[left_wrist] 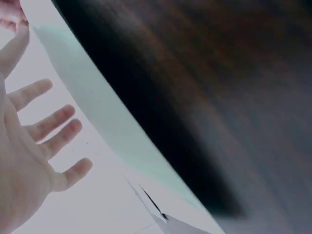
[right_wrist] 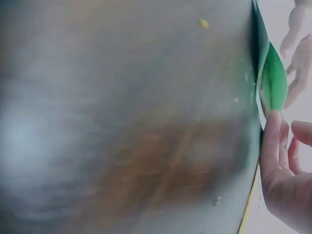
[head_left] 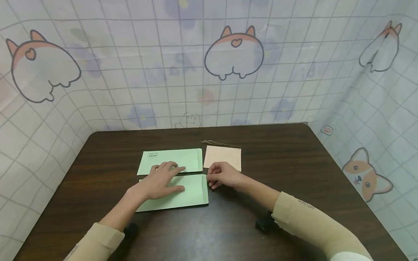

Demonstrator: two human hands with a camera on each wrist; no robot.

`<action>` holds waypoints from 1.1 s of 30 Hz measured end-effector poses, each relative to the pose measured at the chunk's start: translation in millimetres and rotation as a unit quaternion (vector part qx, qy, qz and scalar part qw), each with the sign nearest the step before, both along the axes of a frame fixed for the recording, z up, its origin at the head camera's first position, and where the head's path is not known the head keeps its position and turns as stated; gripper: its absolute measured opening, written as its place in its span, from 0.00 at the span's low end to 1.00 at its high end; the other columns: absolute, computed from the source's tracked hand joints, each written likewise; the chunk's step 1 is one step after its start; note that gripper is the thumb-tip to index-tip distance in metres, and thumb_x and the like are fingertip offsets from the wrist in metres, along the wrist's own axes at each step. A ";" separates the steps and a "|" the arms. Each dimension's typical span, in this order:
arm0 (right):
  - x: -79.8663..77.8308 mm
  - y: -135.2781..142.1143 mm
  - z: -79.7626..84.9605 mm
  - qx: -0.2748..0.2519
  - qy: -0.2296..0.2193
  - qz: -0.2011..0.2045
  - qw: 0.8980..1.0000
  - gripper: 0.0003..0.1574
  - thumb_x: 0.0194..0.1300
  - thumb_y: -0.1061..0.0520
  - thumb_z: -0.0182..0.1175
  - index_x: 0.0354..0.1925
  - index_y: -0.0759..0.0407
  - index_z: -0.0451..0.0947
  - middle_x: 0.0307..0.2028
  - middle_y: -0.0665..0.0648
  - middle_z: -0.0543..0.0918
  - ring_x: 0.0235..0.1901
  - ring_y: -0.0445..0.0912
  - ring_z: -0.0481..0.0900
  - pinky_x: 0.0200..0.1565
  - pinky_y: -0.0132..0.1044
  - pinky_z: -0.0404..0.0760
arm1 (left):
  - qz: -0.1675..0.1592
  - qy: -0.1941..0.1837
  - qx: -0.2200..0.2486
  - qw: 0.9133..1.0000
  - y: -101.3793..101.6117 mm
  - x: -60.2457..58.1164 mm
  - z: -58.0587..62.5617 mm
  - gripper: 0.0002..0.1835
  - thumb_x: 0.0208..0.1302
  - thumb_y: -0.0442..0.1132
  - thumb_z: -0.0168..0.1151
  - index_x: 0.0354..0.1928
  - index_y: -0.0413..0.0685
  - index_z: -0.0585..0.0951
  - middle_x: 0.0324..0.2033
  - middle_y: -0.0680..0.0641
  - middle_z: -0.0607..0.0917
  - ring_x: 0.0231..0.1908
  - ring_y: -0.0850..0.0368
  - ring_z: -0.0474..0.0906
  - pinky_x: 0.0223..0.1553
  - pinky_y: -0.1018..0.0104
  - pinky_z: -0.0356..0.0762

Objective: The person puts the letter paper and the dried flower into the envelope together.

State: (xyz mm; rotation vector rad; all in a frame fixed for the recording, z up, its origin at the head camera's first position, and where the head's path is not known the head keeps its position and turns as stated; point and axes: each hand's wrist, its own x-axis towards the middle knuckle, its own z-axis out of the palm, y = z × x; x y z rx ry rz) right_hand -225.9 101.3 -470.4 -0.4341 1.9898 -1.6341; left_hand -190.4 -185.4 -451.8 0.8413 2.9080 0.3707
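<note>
Two pale green envelopes lie one behind the other on the dark table. My left hand (head_left: 156, 183) spreads its fingers over the near envelope (head_left: 192, 195), with its fingertips overlapping the far envelope (head_left: 189, 159) in the head view. At the near envelope's right end is my right hand (head_left: 225, 175), its fingertips right at the flap edge. From the right wrist, the envelope's mouth (right_wrist: 275, 80) gapes and bright green shows inside. One finger of the right hand (right_wrist: 287, 180) touches its edge, and a gap separates the outermost digit from it.
A square peach-coloured paper (head_left: 225, 156) lies beyond my right hand, partly covered by it. Behind that paper is a thin bundle of dried stems (head_left: 220, 144). The wooden table (head_left: 261, 152) meets patterned cloth (head_left: 189, 72) at the back and sides.
</note>
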 end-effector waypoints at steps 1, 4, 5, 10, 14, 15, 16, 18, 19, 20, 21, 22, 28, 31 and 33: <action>-1.3 -1.7 1.4 -0.001 0.001 -0.004 1.000 0.04 0.71 0.67 0.62 0.41 0.69 0.75 0.31 0.62 0.83 0.31 0.50 0.85 0.39 0.46 0.88 | 0.007 0.004 0.000 1.000 0.3 -1.6 0.1 0.38 0.69 0.63 0.63 0.75 0.53 0.71 0.66 0.41 0.71 0.66 0.40 0.67 0.61 0.31 0.60; -6.1 -6.7 5.6 -0.003 0.004 -0.013 1.000 0.05 0.72 0.67 0.61 0.43 0.70 0.76 0.33 0.63 0.84 0.32 0.50 0.85 0.40 0.46 0.87 | 0.027 0.015 -0.001 1.000 2.0 -7.1 1.4 0.37 0.69 0.62 0.63 0.74 0.52 0.72 0.64 0.40 0.72 0.65 0.40 0.69 0.60 0.30 0.60; -8.1 -8.3 7.0 -0.004 0.006 -0.014 1.000 0.06 0.72 0.67 0.61 0.44 0.70 0.76 0.34 0.63 0.84 0.33 0.50 0.85 0.41 0.46 0.87 | 0.032 0.020 -0.001 0.999 2.8 -9.3 2.0 0.37 0.69 0.61 0.64 0.73 0.51 0.72 0.64 0.40 0.73 0.64 0.39 0.69 0.60 0.30 0.60; -22.7 -15.5 11.3 -0.009 0.014 -0.038 0.999 0.13 0.73 0.67 0.60 0.51 0.76 0.77 0.36 0.64 0.84 0.35 0.49 0.85 0.44 0.47 0.87 | 0.044 0.022 0.011 0.999 5.7 -23.5 6.1 0.37 0.69 0.60 0.65 0.73 0.50 0.72 0.64 0.39 0.73 0.63 0.39 0.70 0.59 0.29 0.60; -34.8 -21.0 12.6 -0.008 0.026 -0.061 0.998 0.15 0.74 0.67 0.60 0.53 0.77 0.77 0.38 0.65 0.83 0.37 0.51 0.85 0.48 0.47 0.86 | 0.047 -0.001 0.021 0.999 5.1 -36.6 7.2 0.37 0.70 0.59 0.64 0.74 0.49 0.71 0.66 0.39 0.71 0.66 0.37 0.67 0.60 0.27 0.58; -37.2 -22.5 12.5 -0.004 0.030 -0.064 0.998 0.15 0.74 0.67 0.60 0.54 0.77 0.77 0.39 0.65 0.83 0.39 0.52 0.86 0.48 0.46 0.85 | 0.048 -0.009 0.021 0.999 4.2 -39.9 7.0 0.37 0.71 0.58 0.64 0.75 0.49 0.70 0.67 0.39 0.70 0.66 0.37 0.66 0.61 0.27 0.57; -39.6 -24.0 12.5 0.001 0.034 -0.066 0.997 0.15 0.74 0.67 0.60 0.54 0.77 0.77 0.40 0.65 0.83 0.40 0.53 0.86 0.48 0.45 0.85 | 0.049 -0.016 0.022 0.998 3.0 -42.8 6.9 0.37 0.71 0.58 0.64 0.75 0.49 0.70 0.68 0.38 0.69 0.67 0.36 0.65 0.61 0.27 0.57; -44.1 -27.2 12.1 0.014 0.046 -0.072 0.996 0.16 0.73 0.67 0.60 0.55 0.76 0.77 0.42 0.65 0.83 0.42 0.55 0.87 0.48 0.43 0.85 | 0.049 -0.029 0.023 0.998 0.0 -48.8 6.5 0.37 0.71 0.57 0.65 0.75 0.49 0.69 0.69 0.38 0.68 0.69 0.36 0.63 0.62 0.27 0.55; -45.5 -28.8 12.2 0.020 0.051 -0.075 0.996 0.16 0.73 0.67 0.60 0.55 0.76 0.77 0.42 0.65 0.83 0.43 0.56 0.87 0.48 0.43 0.86 | 0.049 -0.034 0.024 0.998 -1.6 -51.7 5.9 0.37 0.71 0.56 0.65 0.76 0.48 0.69 0.69 0.38 0.67 0.69 0.36 0.62 0.62 0.26 0.54; -46.6 -30.4 12.8 0.022 0.050 -0.080 0.995 0.16 0.73 0.68 0.60 0.56 0.76 0.77 0.43 0.65 0.83 0.44 0.57 0.86 0.48 0.43 0.86 | 0.050 -0.039 0.024 0.998 -3.1 -54.4 5.5 0.38 0.70 0.56 0.66 0.76 0.48 0.68 0.70 0.38 0.67 0.69 0.35 0.62 0.63 0.26 0.54; -47.7 -31.7 13.0 0.026 0.050 -0.084 0.995 0.16 0.73 0.68 0.60 0.56 0.76 0.77 0.44 0.65 0.82 0.44 0.57 0.86 0.47 0.42 0.86 | 0.051 -0.041 0.023 0.998 -4.3 -57.1 5.1 0.38 0.70 0.56 0.67 0.76 0.48 0.68 0.70 0.38 0.67 0.70 0.35 0.61 0.63 0.26 0.54; -48.8 -33.0 13.5 0.029 0.050 -0.088 0.994 0.17 0.72 0.68 0.60 0.56 0.76 0.77 0.44 0.65 0.82 0.45 0.57 0.86 0.47 0.42 0.86 | 0.051 -0.046 0.023 0.997 -5.5 -59.5 5.4 0.39 0.69 0.56 0.67 0.76 0.48 0.68 0.71 0.37 0.66 0.70 0.35 0.61 0.64 0.26 0.53; -55.4 -38.7 13.3 0.049 0.056 -0.097 0.992 0.18 0.72 0.68 0.59 0.58 0.76 0.76 0.46 0.66 0.82 0.45 0.57 0.86 0.47 0.41 0.85 | 0.054 -0.064 0.015 0.996 -11.1 -72.1 5.7 0.44 0.66 0.58 0.70 0.77 0.48 0.65 0.74 0.35 0.62 0.73 0.33 0.57 0.64 0.24 0.52; -60.1 -40.2 9.5 0.059 0.061 -0.093 0.992 0.18 0.73 0.67 0.59 0.58 0.75 0.76 0.46 0.65 0.82 0.45 0.55 0.85 0.47 0.40 0.85 | 0.059 -0.077 0.010 0.995 -14.4 -75.1 6.0 0.47 0.64 0.58 0.72 0.78 0.47 0.64 0.75 0.34 0.60 0.74 0.32 0.55 0.66 0.25 0.51; -62.7 -40.6 6.0 0.057 0.056 -0.088 0.993 0.18 0.73 0.67 0.59 0.58 0.75 0.76 0.46 0.65 0.81 0.45 0.54 0.84 0.47 0.40 0.85 | 0.060 -0.088 0.008 0.994 -16.1 -75.8 6.5 0.49 0.62 0.58 0.73 0.79 0.46 0.63 0.76 0.34 0.58 0.74 0.32 0.53 0.67 0.25 0.49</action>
